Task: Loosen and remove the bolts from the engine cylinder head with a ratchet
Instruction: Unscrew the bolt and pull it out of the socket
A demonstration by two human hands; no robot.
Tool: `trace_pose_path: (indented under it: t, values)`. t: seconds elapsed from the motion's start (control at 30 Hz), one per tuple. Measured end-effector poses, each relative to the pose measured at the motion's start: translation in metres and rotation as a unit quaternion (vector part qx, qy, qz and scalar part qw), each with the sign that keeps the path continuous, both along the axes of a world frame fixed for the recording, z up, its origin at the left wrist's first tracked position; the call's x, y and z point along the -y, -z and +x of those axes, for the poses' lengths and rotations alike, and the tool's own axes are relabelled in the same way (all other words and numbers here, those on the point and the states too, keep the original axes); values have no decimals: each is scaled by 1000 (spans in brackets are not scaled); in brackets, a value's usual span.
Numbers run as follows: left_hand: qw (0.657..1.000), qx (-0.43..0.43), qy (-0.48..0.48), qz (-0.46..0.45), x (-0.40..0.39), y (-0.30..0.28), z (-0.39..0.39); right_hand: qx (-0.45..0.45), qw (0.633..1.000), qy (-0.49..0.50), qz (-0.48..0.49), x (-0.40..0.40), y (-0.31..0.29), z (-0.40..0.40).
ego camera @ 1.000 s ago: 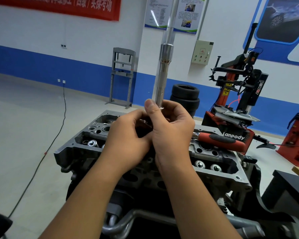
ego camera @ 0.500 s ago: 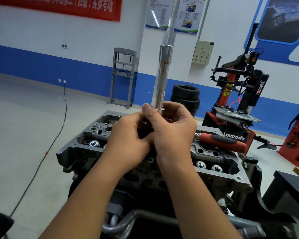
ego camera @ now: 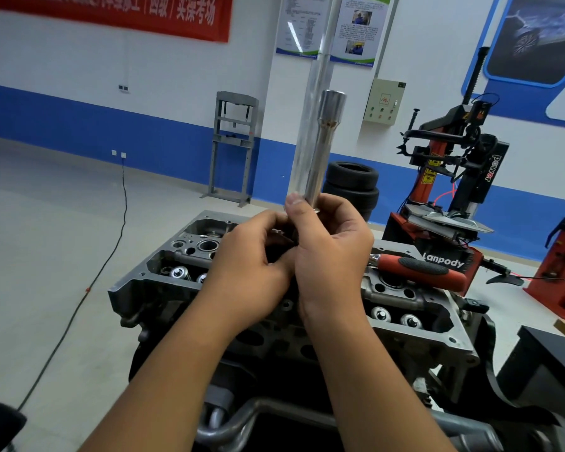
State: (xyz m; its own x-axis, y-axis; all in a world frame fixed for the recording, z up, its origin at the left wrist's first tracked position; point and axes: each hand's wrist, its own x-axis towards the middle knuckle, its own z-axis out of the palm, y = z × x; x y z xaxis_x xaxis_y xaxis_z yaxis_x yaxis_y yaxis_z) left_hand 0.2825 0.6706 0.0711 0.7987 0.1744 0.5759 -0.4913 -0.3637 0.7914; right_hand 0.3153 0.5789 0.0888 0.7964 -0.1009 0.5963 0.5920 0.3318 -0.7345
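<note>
A grey engine cylinder head (ego camera: 418, 331) sits on a stand below my hands. My right hand (ego camera: 331, 256) grips the lower end of a long chrome socket (ego camera: 322, 151), which stands upright above both hands with its wider end on top. My left hand (ego camera: 248, 272) is curled against the right one and pinches something small and dark at the socket's base; what it is stays hidden. A ratchet with a red and black handle (ego camera: 421, 270) lies on the head's right side, untouched.
A red and black tyre changer (ego camera: 450, 177) stands behind the engine on the right. Stacked tyres (ego camera: 353, 187) and a grey press frame (ego camera: 234, 148) are by the blue and white wall. A black cable (ego camera: 105, 256) runs across the floor at left. A dark bench (ego camera: 552, 357) is at right.
The socket has tilted slightly and my right thumb has shifted along its base. Both hands stay together over the cylinder head.
</note>
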Motion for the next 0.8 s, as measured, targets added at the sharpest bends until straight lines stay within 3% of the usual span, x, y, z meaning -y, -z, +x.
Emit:
trace_pose_path:
  t: [0.1, 0.3, 0.47, 0.67, 0.8]
  values:
    - [1000, -4, 21, -6, 0, -1, 0, 4, 1000, 7, 3, 0, 0, -1]
    - [995, 23, -93, -29, 4, 3, 3, -5, 1000, -12, 7, 0, 1, 1]
    - [999, -13, 51, 7, -5, 0, 2, -22, 999, -23, 35, 0, 1, 3]
    - [999, 15, -46, -20, -1, 4, 6, -36, 998, -32, 34, 1, 1, 3]
    - [999, -27, 38, -14, -7, 1, 5, -42, 997, -37, 47, 2, 0, 4]
